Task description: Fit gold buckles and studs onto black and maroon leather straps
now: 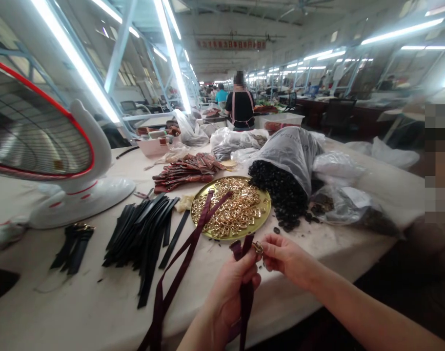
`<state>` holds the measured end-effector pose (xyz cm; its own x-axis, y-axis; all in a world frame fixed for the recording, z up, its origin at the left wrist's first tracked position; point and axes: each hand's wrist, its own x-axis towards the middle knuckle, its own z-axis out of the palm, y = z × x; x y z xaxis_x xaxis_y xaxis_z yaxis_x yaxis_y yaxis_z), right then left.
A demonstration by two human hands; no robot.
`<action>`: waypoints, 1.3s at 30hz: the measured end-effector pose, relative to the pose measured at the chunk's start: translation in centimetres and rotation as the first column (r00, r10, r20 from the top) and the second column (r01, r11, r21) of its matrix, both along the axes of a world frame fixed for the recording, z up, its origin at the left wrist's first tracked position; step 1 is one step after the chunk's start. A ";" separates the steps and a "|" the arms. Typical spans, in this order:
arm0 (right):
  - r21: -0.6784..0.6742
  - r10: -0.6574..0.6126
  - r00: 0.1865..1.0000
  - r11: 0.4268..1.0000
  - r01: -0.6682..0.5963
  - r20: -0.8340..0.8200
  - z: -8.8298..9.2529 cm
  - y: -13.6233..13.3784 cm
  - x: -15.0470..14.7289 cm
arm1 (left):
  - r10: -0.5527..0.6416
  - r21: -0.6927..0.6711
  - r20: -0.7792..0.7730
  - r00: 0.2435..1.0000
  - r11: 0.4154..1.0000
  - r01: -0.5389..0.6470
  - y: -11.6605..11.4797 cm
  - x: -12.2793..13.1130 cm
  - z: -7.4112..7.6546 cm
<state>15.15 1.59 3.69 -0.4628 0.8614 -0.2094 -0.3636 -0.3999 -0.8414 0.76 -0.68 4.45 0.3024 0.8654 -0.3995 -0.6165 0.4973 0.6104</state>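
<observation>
My left hand [239,278] is closed around a dark maroon strap [246,304] at the lower middle of the view. Beside it, my right hand [281,256] pinches a small gold buckle [258,247] against the strap's upper end. Just beyond my hands lies a round gold tray [267,214] heaped with gold buckles [237,204]. More maroon strap [186,253] runs from the tray's left part down to the bottom edge of the view.
Black strips [140,239] are piled on the cloth-covered table [109,312]. A white fan [83,200] stands left. Reddish-brown straps [188,170] lie behind the tray. A plastic bag [292,151] spills black pieces [281,195] at right. A person [240,105] is further back.
</observation>
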 end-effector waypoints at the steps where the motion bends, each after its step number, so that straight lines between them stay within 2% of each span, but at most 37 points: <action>1: 0.042 -0.005 0.999 0.999 0.004 0.037 0.0 -0.1 -0.1 | 0.001 -0.018 0.029 1.000 1.000 -0.001 -0.1 -0.1 -0.1; 5: 0.299 -0.065 0.963 0.954 -0.018 0.263 0.6 -0.2 0.1 | -0.010 -0.098 0.188 0.982 0.995 0.029 -0.8 -0.6 -0.7; 8: 0.356 -0.045 0.928 0.929 -0.097 0.370 1.0 -0.1 0.5 | 0.016 -0.067 0.210 0.978 0.998 -0.002 -1.3 -0.5 -1.0; 12: 0.263 0.034 0.931 0.955 -0.138 0.364 0.8 -0.3 0.6 | 0.129 0.002 0.070 0.989 0.992 -0.129 -1.5 -0.1 -1.2; 14: 0.186 0.043 0.954 0.977 -0.102 0.296 0.4 -0.6 0.4 | 0.155 0.029 0.018 0.988 0.987 -0.155 -1.6 0.1 -1.3; 16: 0.050 0.047 0.985 0.997 -0.056 0.168 0.1 -0.9 -0.1 | 0.203 0.084 -0.075 0.976 0.977 -0.197 -1.5 0.2 -1.4; 19: -0.198 0.029 0.999 0.979 -0.037 -0.042 -0.2 -1.5 -1.0 | 0.357 0.254 -0.286 0.889 0.923 -0.289 -1.5 0.2 -1.7; 21: -0.314 0.010 0.992 0.948 -0.051 -0.129 -0.4 -1.9 -1.4 | 0.410 0.333 -0.359 0.838 0.895 -0.296 -1.5 0.0 -1.9; 23: -0.330 0.001 0.990 0.943 -0.049 -0.144 -0.6 -2.1 -1.5 | 0.384 0.330 -0.368 0.847 0.905 -0.267 -1.6 -0.1 -2.1; 26: -0.201 0.013 0.997 0.979 -0.029 -0.082 -0.7 -2.2 -1.1 | 0.264 0.269 -0.340 0.902 0.947 -0.176 -1.9 -0.3 -2.2; 29: -0.121 0.066 0.996 0.990 -0.072 -0.053 -0.5 -2.1 -0.4 | 0.190 0.220 -0.335 0.923 0.968 -0.119 -2.2 -0.3 -1.9; 34: -0.174 0.152 0.986 0.971 -0.163 -0.073 -0.8 -1.9 0.3 | 0.102 0.181 -0.372 0.923 0.983 -0.036 -2.5 -0.4 -1.1; 39: -0.204 0.187 0.981 0.959 -0.196 -0.060 -1.5 -2.2 0.3 | 0.120 0.233 -0.443 0.889 0.972 -0.015 -2.6 -0.5 -1.1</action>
